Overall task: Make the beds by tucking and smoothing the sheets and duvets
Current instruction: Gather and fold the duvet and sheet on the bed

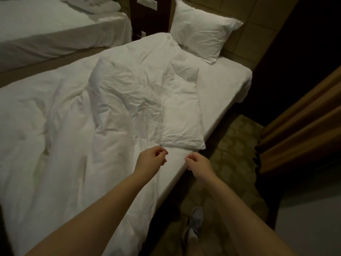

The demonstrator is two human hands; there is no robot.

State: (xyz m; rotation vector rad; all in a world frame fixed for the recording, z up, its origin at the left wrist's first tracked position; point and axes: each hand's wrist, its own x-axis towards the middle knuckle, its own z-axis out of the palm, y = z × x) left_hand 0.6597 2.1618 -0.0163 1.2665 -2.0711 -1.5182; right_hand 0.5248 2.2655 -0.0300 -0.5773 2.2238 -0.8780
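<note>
A crumpled white duvet [120, 100] covers most of the near bed, and its corner [182, 126] is folded back near the bed's right edge. The white sheet [221, 85] lies bare beyond that corner, under a white pillow [203, 28] at the headboard. My left hand [152, 157] hovers just over the duvet's edge below the folded corner, fingers loosely curled and holding nothing. A little to its right, over the mattress edge, my right hand [198, 161] hangs the same way, with nothing in it.
A second bed [46, 28] stands at the far left with a bundle of white linen [96, 4] on it. A dark nightstand [147, 21] sits between the beds. Brown curtains [304, 117] hang at right over patterned carpet [230, 154]; my shoe [195, 222] is beside the bed.
</note>
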